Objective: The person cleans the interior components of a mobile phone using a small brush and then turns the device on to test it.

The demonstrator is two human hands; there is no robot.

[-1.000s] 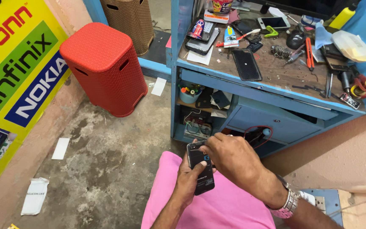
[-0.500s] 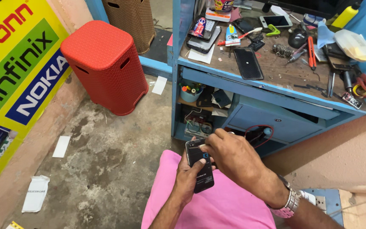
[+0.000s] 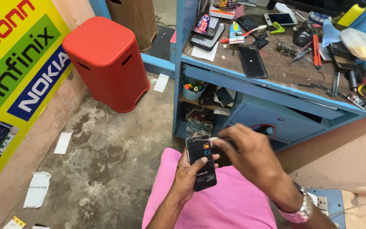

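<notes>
**Phone with its back off, held over the lap; thin tool at its top edge**

Left hand (image 3: 187, 176): closed around the lower half of a small black phone (image 3: 201, 162), fingers wrapped behind it, thumb lying along its right edge. The phone is upright, slightly tilted, with the opened back facing the camera; two small orange and blue patches show near its top, and a pale label lower down. It sits above the pink-clothed lap (image 3: 217, 203), in front of the blue workbench (image 3: 259, 87).

Right hand (image 3: 250, 157): fingers pinched shut on a thin pale tool (image 3: 213, 138), whose tip meets the phone's upper right corner. How much of the tool lies inside the hand cannot be told. A metal wristwatch (image 3: 303, 208) is on this wrist. The two hands are close together, meeting at the phone.

Surroundings: 
- The bench top carries a flat black phone (image 3: 252, 60) lying face up, a white phone (image 3: 279, 18) further back, a red-handled screwdriver (image 3: 316, 51), and other small tools and parts. 
- A shelf under the bench holds a blue cup of pens (image 3: 192, 90). 
- A red plastic stool (image 3: 106, 61) stands on the concrete floor (image 3: 106, 161) left of the bench, well apart from the hands. 
- White paper scraps (image 3: 37, 188) lie on the floor near a yellow sign (image 3: 9, 63) on the left wall.
</notes>
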